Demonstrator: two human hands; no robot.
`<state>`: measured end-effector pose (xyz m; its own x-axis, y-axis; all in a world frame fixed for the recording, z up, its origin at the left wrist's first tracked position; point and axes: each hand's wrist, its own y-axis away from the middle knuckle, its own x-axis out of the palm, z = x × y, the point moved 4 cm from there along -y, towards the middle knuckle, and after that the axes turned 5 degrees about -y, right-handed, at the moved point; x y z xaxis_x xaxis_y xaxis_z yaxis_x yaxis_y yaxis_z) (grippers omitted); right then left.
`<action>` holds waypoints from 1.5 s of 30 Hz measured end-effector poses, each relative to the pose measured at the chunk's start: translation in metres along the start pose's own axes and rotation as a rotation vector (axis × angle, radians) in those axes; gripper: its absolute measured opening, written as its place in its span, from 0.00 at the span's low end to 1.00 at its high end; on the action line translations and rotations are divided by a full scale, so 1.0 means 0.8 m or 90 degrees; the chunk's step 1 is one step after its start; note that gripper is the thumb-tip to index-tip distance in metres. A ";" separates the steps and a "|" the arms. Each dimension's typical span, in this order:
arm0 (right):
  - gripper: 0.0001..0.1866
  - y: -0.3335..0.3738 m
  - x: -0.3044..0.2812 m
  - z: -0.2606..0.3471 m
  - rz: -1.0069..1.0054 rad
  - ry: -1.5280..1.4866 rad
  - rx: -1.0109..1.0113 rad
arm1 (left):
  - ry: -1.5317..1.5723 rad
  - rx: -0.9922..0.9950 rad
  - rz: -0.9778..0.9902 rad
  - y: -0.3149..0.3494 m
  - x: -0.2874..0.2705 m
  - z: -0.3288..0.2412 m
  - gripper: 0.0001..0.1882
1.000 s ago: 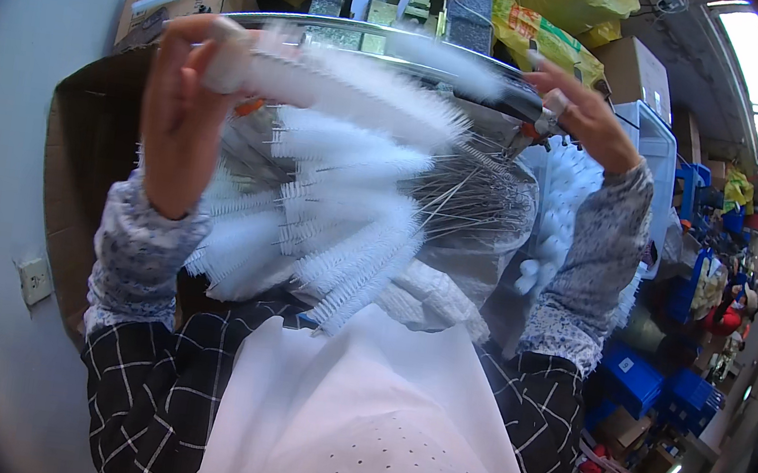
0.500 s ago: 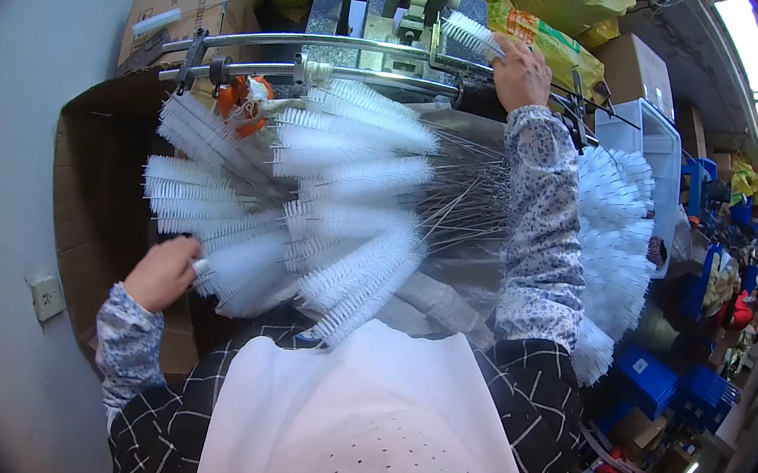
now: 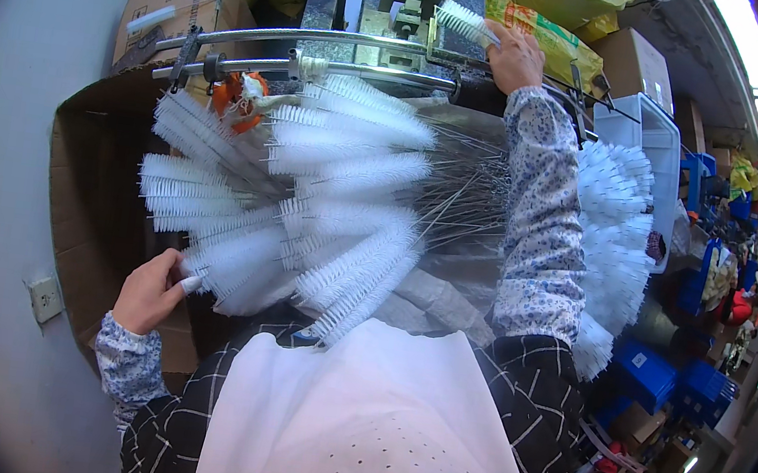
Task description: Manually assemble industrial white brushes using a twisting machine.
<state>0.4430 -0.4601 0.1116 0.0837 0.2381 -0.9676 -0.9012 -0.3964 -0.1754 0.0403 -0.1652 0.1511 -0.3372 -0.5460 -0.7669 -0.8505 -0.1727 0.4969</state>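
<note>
My right hand (image 3: 517, 60) is closed around one end of a white bristle brush (image 3: 463, 22), held up by the machine (image 3: 378, 59) at the back. Lower left, my left hand (image 3: 149, 292) has its thumb and forefinger apart, with nothing visible between them. A white covering shows on its thumb tip, close to the bristles. Between my arms lies a large pile of white wire-stem brushes (image 3: 351, 161), bristles to the left and thin metal stems (image 3: 467, 186) to the right. A second bunch of white brushes (image 3: 612, 229) lies right of my right forearm.
Two metal rails (image 3: 329, 38) cross in front of the machine. An open cardboard box (image 3: 79, 187) stands at the left by the wall. A carton (image 3: 175, 4) and yellow sacks (image 3: 556, 54) are behind. A pale plastic crate (image 3: 654, 144) and blue bins (image 3: 646, 375) stand at the right.
My left hand has drawn back slightly, its thumb and forefinger parting. My right hand and its brush have shifted a little up and left. The brush pile looks the same.
</note>
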 end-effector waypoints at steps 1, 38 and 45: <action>0.17 -0.005 0.000 -0.001 0.019 0.037 0.003 | -0.019 -0.027 0.011 0.000 -0.002 0.002 0.09; 0.15 -0.016 0.032 0.118 -0.012 -0.031 0.147 | 0.065 0.448 -0.618 0.044 -0.160 -0.026 0.08; 0.13 -0.006 0.015 0.089 0.014 -0.030 0.122 | 0.205 0.187 -0.947 0.099 -0.207 0.088 0.14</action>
<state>0.4178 -0.3924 0.1137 0.0474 0.2741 -0.9605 -0.9674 -0.2270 -0.1125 0.0000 -0.0308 0.2885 0.9203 -0.1884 -0.3430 -0.3875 -0.5605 -0.7319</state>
